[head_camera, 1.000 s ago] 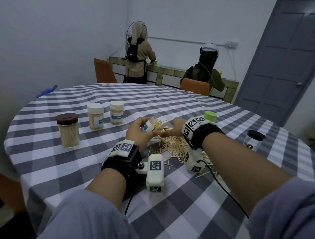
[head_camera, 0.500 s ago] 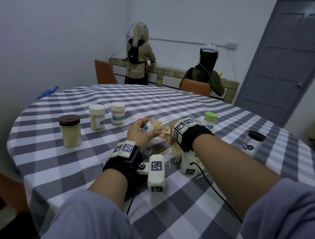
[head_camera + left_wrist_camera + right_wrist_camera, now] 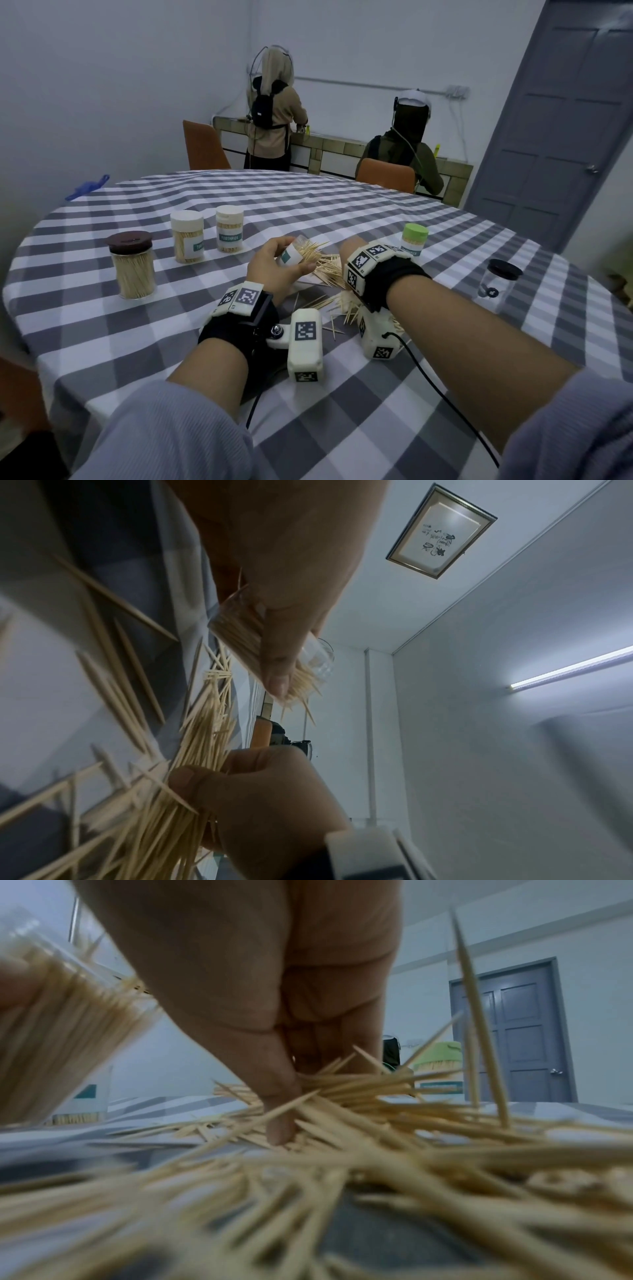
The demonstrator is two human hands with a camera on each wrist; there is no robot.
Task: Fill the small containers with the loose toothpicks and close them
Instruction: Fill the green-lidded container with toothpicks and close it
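My left hand (image 3: 274,269) grips a small clear container (image 3: 291,255), tilted with its open mouth to the right and toothpicks sticking out of it. The same container (image 3: 240,631) shows packed with toothpicks in the left wrist view, under my thumb. Just right of it a pile of loose toothpicks (image 3: 330,272) lies on the checked tablecloth (image 3: 376,428). My right hand (image 3: 347,246) reaches down into the pile. Thumb and curled fingers of the right hand (image 3: 301,1085) pinch a bunch of toothpicks (image 3: 359,1085). The container's lid is not in sight.
Closed containers stand around: a brown-lidded jar (image 3: 132,270), two white-lidded ones (image 3: 187,240) (image 3: 229,229), a green-lidded one (image 3: 414,240) behind my right wrist, and a black-lidded clear jar (image 3: 498,287) at the right. Two people work at a far counter.
My right hand has drawn back from the container's mouth and dropped into the toothpick pile, closing on a bunch. The left hand keeps the tilted container in place.
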